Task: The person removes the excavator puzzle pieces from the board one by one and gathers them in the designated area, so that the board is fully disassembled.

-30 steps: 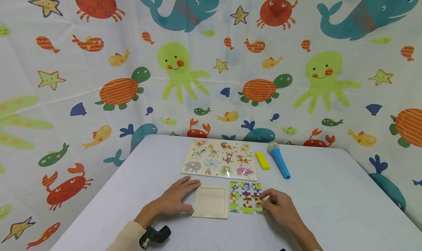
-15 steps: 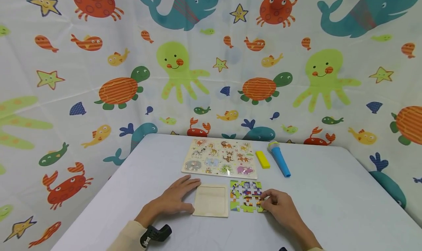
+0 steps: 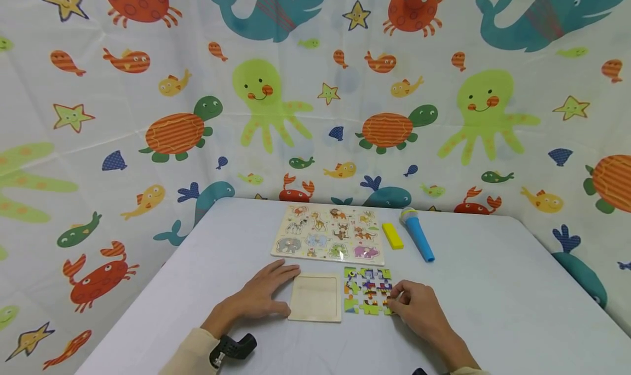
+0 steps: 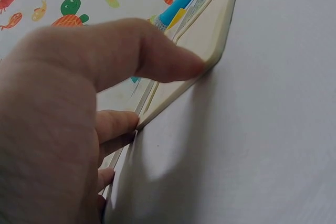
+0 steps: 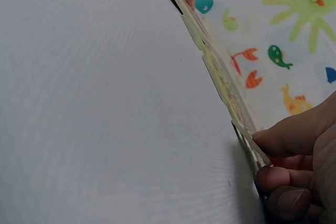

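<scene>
A square, pale wooden puzzle tray (image 3: 316, 298) lies bare on the table. My left hand (image 3: 260, 295) rests along its left side, thumb at the near corner and fingertips by the far corner, as the left wrist view also shows. Just right of the tray, several colourful jigsaw pieces (image 3: 366, 290) are laid out in a loose square with small gaps. My right hand (image 3: 419, 306) is at the lower right of that square. Its thumb and finger pinch a puzzle piece (image 5: 251, 140), seen slightly tilted in the right wrist view; the fingers partly hide it.
Behind the tray lies an animal peg-puzzle board (image 3: 327, 234). To its right are a yellow block (image 3: 393, 236) and a blue toy microphone (image 3: 419, 237). The white table (image 3: 498, 293) meets a sea-animal printed cloth (image 3: 315, 90) at the back.
The head view has tilted a little, so the table things sit slightly higher. The left hand keeps its place at the tray; the right fingers have shifted only slightly at the corner piece.
</scene>
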### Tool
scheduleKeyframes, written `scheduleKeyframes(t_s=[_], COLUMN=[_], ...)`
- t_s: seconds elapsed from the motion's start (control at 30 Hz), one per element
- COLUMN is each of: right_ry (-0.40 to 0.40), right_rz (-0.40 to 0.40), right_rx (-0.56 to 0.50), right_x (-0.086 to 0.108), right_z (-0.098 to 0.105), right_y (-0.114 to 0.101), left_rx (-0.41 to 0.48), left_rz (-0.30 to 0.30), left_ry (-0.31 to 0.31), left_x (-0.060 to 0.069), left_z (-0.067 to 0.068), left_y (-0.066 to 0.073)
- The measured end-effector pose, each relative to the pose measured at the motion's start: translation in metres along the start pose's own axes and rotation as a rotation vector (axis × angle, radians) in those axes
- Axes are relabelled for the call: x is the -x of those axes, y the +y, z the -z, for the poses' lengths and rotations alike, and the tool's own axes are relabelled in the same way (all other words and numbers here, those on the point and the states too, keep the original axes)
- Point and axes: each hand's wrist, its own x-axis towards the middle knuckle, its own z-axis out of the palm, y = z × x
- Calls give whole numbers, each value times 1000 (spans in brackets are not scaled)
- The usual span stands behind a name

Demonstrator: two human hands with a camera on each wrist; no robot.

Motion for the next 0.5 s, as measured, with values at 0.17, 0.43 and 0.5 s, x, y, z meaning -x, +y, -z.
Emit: scheduleKeyframes(t_s=[0.17, 0.43, 0.5], right_ry=[1, 10, 8], right_rz=[22, 48, 39], right_rx=[67, 65, 50], right_x=[2, 2, 2], right_z=[2, 1, 1], right_y=[0, 2, 1], left_rx=[-2, 0, -4], left_rz=[-3, -1, 0], left_ry=[1, 6, 8], left_x=[1, 4, 4], left_z=[1, 5, 5], left_y=[0, 2, 2])
